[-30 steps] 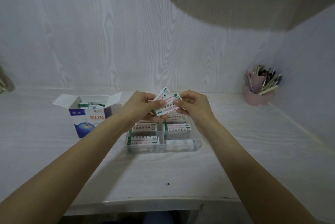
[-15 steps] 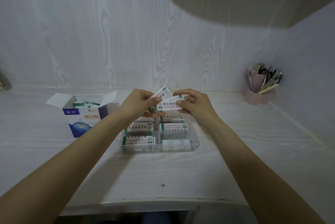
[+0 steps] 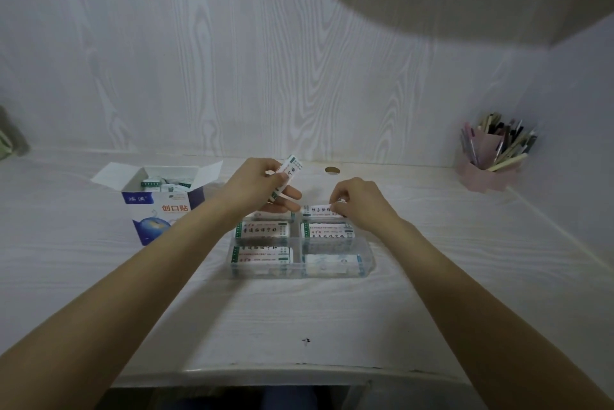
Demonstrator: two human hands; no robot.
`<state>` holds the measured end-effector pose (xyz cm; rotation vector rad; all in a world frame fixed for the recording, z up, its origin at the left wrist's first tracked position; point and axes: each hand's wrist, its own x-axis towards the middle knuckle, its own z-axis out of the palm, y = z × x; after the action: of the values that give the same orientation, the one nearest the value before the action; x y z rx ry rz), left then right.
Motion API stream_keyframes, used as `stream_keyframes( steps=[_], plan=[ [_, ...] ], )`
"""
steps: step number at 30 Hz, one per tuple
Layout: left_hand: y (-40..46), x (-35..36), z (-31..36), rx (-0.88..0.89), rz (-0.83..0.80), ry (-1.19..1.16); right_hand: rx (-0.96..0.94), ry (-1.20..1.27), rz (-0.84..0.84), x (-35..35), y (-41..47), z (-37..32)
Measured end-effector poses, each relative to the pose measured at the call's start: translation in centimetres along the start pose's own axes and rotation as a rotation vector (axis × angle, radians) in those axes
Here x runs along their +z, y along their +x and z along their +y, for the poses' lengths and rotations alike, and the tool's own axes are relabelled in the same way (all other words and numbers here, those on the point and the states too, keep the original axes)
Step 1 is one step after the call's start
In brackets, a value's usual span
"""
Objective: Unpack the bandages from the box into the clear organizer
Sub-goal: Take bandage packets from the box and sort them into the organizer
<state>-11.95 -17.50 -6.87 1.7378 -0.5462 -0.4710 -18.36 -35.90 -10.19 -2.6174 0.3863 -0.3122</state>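
The clear organizer point(image 3: 367, 262) sits mid-desk with white, green-edged bandage packets in its compartments. My left hand point(image 3: 257, 187) holds a small stack of bandage packets point(image 3: 288, 175) tilted up above the organizer's far left compartment. My right hand point(image 3: 360, 202) pinches one bandage packet point(image 3: 317, 210) by its right end and holds it flat over the far right compartment. The open blue and white bandage box point(image 3: 159, 207) stands to the left, with more packets point(image 3: 166, 184) inside.
A pink holder full of pens point(image 3: 488, 157) stands at the back right by the side wall. A round cable hole point(image 3: 332, 170) lies behind the hands. A shelf overhangs the top right. The desk's front edge point(image 3: 265, 371) runs near me.
My hands have separated. The right hand took one packet from the stack and lowered it to the far right compartment. The left hand stayed up with the rest.
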Motion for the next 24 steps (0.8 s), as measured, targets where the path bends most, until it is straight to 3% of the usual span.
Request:
stream_keyframes(
  steps=[7, 10, 12, 14, 16, 20, 24],
  plan=[
    [0.7, 0.0, -0.2, 0.013, 0.007, 0.078, 0.0, -0.063, -0.09, 0.1, 0.7, -0.6],
    [1.0, 0.4, -0.2, 0.027, -0.026, 0.142, -0.001, 0.295, 0.089, -0.8, 0.5, -1.0],
    [1.1, 0.9, -0.1, 0.02, -0.067, 0.162, 0.013, 0.625, 0.036, -1.5, 0.3, -1.5],
    [1.3, 1.5, 0.0, 0.024, -0.11, 0.163, -0.024, 0.696, -0.005, -1.6, 0.0, -1.6],
    [1.7, 2.0, -0.1, 0.044, -0.079, 0.188, -0.012, 0.695, 0.065, -1.5, 0.1, -1.3],
    [2.7, 1.8, -1.1, 0.234, 0.091, 0.679, 0.141, 0.666, 0.156, -0.9, 0.1, 0.0],
    [2.3, 1.6, -1.7, 0.321, -0.003, 0.947, 0.19, 0.413, 0.149, -0.2, -0.2, 0.8]
  ],
)
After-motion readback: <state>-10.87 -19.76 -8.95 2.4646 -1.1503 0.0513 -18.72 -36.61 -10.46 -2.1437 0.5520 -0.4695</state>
